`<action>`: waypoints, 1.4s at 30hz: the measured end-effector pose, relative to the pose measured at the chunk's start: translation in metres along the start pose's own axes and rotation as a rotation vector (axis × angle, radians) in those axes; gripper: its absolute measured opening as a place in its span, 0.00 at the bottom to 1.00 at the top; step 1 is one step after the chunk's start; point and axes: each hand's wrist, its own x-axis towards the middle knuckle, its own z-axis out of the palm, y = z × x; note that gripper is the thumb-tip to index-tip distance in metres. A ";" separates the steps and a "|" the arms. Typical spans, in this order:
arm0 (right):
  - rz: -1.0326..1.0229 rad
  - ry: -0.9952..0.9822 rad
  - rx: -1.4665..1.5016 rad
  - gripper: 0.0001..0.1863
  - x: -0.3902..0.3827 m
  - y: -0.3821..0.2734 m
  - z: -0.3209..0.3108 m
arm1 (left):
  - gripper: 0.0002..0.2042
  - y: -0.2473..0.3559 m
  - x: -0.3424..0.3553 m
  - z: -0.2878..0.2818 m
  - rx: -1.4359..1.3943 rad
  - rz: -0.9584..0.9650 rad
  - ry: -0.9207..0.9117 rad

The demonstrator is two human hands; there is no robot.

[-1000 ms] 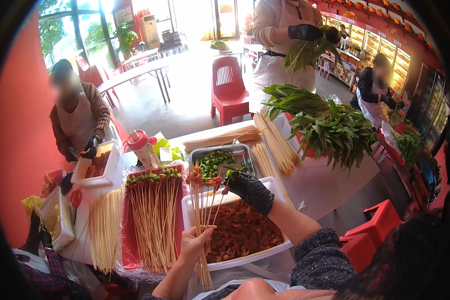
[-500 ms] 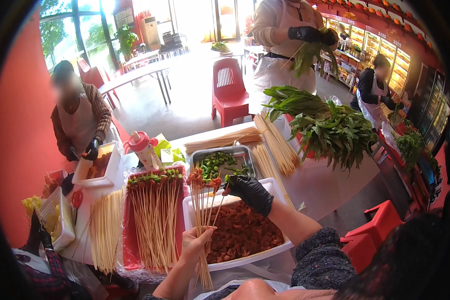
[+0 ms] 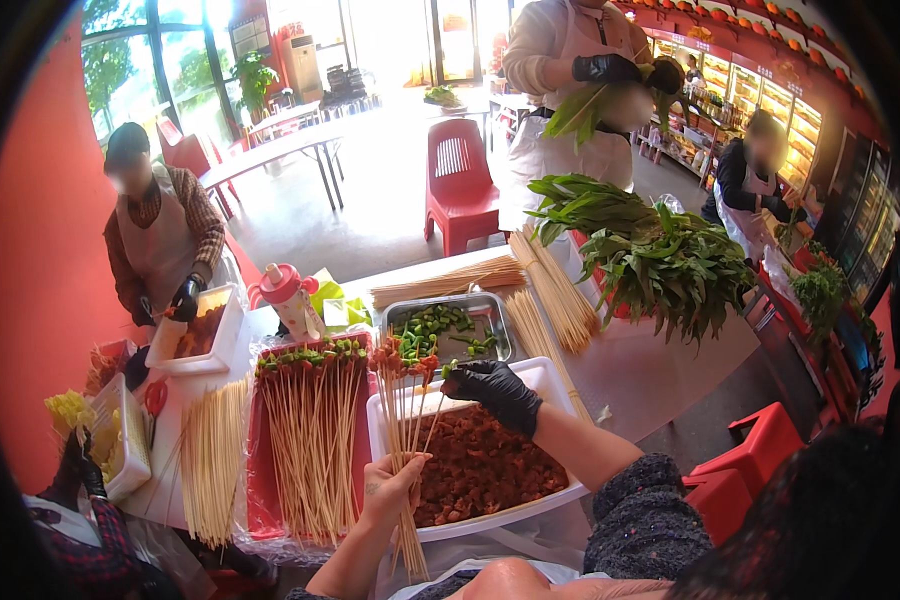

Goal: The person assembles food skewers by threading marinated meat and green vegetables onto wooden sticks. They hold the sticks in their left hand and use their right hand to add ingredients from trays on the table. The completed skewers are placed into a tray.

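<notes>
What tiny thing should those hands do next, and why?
Probably the gloved right hand should ease the green piece down its skewer. The piece seems to be right at that stick's tip, between the gloved fingertips, while the bare left hand grips the bunch of skewers below.

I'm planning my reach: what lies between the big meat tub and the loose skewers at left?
The red tray of loaded skewers shows there, in the head view.
</notes>
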 end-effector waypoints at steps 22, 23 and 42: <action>-0.394 -0.001 -0.439 0.15 -0.011 -0.024 0.009 | 0.13 0.002 0.002 0.000 0.054 -0.065 -0.152; -0.433 -0.003 -0.439 0.14 -0.012 -0.025 0.009 | 0.13 0.002 0.002 0.000 0.059 -0.071 -0.154; -0.340 -0.122 -0.356 0.15 -0.009 -0.022 0.005 | 0.09 0.001 0.003 0.002 0.009 -0.045 -0.084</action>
